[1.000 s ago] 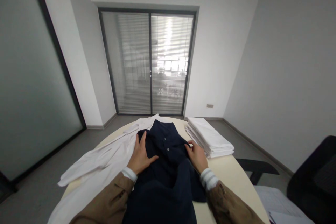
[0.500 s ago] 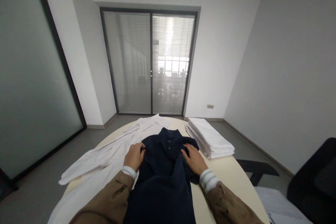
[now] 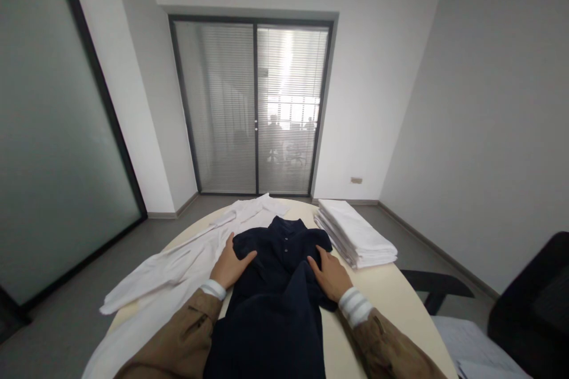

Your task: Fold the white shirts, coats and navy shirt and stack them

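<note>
A dark navy buttoned shirt (image 3: 278,284) lies collar away from me on a round cream table (image 3: 391,302). My left hand (image 3: 231,265) rests flat on its left shoulder, fingers stretched out and thumb spread. My right hand (image 3: 329,275) lies flat on the right shoulder, fingers extended. Neither hand grips the cloth. Both arms wear brown sleeves with white cuffs.
A white shirt (image 3: 178,266) is spread out under and to the left of the navy one. A stack of folded white cloths (image 3: 355,232) sits at the right back of the table. A dark chair (image 3: 533,302) stands at the right. Glass doors with blinds (image 3: 255,106) are ahead.
The navy shirt was drawn a little toward me. My left hand curled at the shoulder edge, then opened flat again. My right hand slid slightly nearer along the right shoulder.
</note>
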`<act>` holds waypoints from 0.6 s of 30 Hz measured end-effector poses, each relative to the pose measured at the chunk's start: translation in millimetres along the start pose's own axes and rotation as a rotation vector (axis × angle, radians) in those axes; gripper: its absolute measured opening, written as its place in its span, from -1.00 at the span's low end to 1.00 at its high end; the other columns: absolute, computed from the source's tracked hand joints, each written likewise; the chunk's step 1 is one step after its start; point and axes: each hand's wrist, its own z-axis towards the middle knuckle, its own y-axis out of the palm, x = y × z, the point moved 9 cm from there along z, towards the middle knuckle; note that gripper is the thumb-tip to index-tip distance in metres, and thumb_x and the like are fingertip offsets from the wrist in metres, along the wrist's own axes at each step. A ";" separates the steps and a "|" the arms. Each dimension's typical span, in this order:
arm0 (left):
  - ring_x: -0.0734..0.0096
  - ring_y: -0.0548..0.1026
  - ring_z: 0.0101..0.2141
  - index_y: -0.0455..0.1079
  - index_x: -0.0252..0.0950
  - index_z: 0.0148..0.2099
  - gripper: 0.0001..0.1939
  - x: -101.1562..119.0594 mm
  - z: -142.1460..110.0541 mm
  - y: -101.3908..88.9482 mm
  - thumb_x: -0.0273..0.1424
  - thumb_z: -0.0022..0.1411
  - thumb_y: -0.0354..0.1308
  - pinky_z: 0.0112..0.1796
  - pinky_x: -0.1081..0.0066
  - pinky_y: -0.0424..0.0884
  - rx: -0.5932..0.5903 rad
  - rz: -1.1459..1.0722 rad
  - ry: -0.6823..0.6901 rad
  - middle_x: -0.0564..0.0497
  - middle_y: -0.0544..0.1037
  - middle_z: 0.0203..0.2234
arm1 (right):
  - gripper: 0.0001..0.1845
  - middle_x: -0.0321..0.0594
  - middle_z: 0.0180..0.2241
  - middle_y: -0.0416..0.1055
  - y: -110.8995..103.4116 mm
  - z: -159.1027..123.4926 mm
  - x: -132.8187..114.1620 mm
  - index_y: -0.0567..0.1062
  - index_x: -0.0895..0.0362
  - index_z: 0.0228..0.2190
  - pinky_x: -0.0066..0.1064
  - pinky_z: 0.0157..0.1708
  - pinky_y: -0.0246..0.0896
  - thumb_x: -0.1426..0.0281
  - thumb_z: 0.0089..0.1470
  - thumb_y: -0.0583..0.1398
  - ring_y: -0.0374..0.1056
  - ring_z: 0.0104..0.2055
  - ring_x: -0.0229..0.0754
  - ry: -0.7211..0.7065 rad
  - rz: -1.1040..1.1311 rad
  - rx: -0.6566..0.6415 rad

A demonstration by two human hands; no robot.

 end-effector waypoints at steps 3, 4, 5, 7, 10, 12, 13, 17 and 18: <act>0.01 0.52 -0.03 0.00 -0.30 0.36 -0.07 3.4 -6.7 6.8 -0.32 0.01 0.34 -0.03 0.18 0.38 -0.064 0.192 0.056 -0.31 0.48 0.05 | -0.45 0.14 0.09 0.38 6.6 2.7 -0.2 0.41 0.28 0.08 -0.12 0.16 0.16 0.18 0.22 0.06 0.26 0.18 0.12 -0.063 0.056 -0.007; 0.02 0.53 -0.04 0.05 -0.26 0.35 -0.14 3.7 -7.5 8.9 -0.36 0.04 0.30 -0.04 0.18 0.38 -0.093 0.230 0.067 -0.26 0.52 0.01 | -0.47 0.13 0.10 0.37 8.5 3.9 -0.3 0.42 0.27 0.07 -0.11 0.19 0.13 0.21 0.19 0.08 0.25 0.19 0.10 -0.089 0.094 -0.001; 0.05 0.55 -0.07 0.14 -0.22 0.30 -0.25 3.7 -7.4 9.9 -0.39 0.07 0.26 -0.05 0.18 0.38 -0.113 0.252 0.073 -0.21 0.55 -0.04 | -0.49 0.11 0.12 0.36 10.1 5.2 -0.4 0.42 0.26 0.07 -0.12 0.21 0.11 0.24 0.18 0.10 0.24 0.20 0.08 -0.115 0.145 0.006; 0.11 0.57 -0.16 0.32 -0.19 0.17 -0.47 3.8 -4.4 7.6 -0.40 0.12 0.20 -0.09 0.21 0.40 -0.109 0.238 0.075 -0.13 0.59 -0.12 | -0.50 0.06 0.16 0.31 11.8 7.8 0.1 0.39 0.22 0.09 -0.14 0.25 0.08 0.29 0.15 0.10 0.23 0.22 0.01 -0.160 0.257 0.032; 0.20 0.58 -0.30 0.41 -0.22 0.04 -0.63 3.4 4.4 -6.1 -0.35 0.16 0.15 -0.15 0.24 0.44 -0.007 0.073 0.056 -0.10 0.61 -0.17 | -0.47 0.03 0.20 0.23 8.2 11.7 4.9 0.33 0.21 0.13 -0.15 0.29 0.04 0.32 0.13 0.09 0.18 0.25 -0.04 -0.176 0.371 0.097; 0.21 0.58 -0.30 0.43 -0.25 -0.03 -0.67 1.2 10.2 -20.6 -0.31 0.14 0.16 -0.14 0.24 0.45 0.103 -0.081 0.043 -0.10 0.61 -0.18 | -0.43 0.06 0.21 0.20 -0.1 13.6 11.7 0.31 0.22 0.14 -0.11 0.29 0.03 0.27 0.13 0.11 0.15 0.27 -0.01 -0.137 0.382 0.167; 0.18 0.58 -0.27 0.45 -0.27 -0.07 -0.69 -1.0 12.4 -29.0 -0.30 0.12 0.18 -0.11 0.23 0.45 0.168 -0.147 0.034 -0.11 0.61 -0.19 | -0.41 0.09 0.21 0.19 -5.6 14.0 15.3 0.30 0.23 0.15 -0.09 0.28 0.04 0.23 0.13 0.12 0.15 0.26 0.02 -0.110 0.372 0.206; 0.09 0.54 -0.09 0.44 -0.33 -0.15 -0.71 -15.6 16.5 -54.6 -0.28 0.10 0.18 0.02 0.19 0.40 0.369 -0.283 -0.034 -0.18 0.60 -0.18 | -0.33 0.13 0.27 0.05 -29.4 10.2 20.2 0.18 0.25 0.24 -0.05 0.25 0.09 0.16 0.20 0.05 0.08 0.29 0.09 -0.055 0.249 0.336; 0.10 0.54 -0.07 0.43 -0.34 -0.13 -0.70 -18.9 17.3 -57.1 -0.27 0.13 0.15 0.03 0.20 0.40 0.387 -0.299 -0.050 -0.20 0.59 -0.15 | -0.33 0.10 0.30 0.01 -33.7 8.5 16.8 0.13 0.23 0.27 -0.05 0.24 0.10 0.21 0.21 0.03 0.05 0.31 0.10 -0.077 0.201 0.349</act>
